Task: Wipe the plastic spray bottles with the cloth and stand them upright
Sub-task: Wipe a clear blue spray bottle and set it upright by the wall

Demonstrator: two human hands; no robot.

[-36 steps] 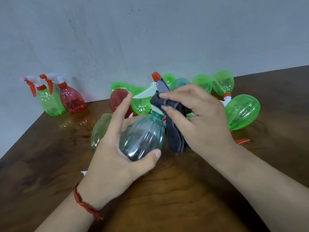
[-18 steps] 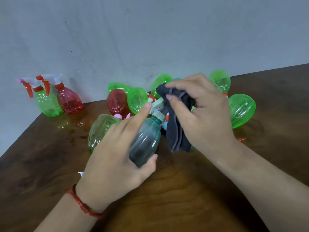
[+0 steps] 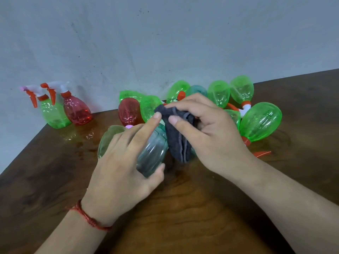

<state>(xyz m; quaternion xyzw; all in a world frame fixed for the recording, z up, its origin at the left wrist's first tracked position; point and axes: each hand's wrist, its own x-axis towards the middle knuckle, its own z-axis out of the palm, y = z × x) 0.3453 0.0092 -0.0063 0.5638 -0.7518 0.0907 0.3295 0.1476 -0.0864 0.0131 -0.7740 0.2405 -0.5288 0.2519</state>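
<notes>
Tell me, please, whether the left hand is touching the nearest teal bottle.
Touching: the head view shows the left hand wrapped round the nearest teal bottle.

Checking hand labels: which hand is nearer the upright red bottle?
Left. The left hand, gripping a bluish bottle, is right of the upright red bottle; the right hand, holding the cloth, farther right.
</notes>
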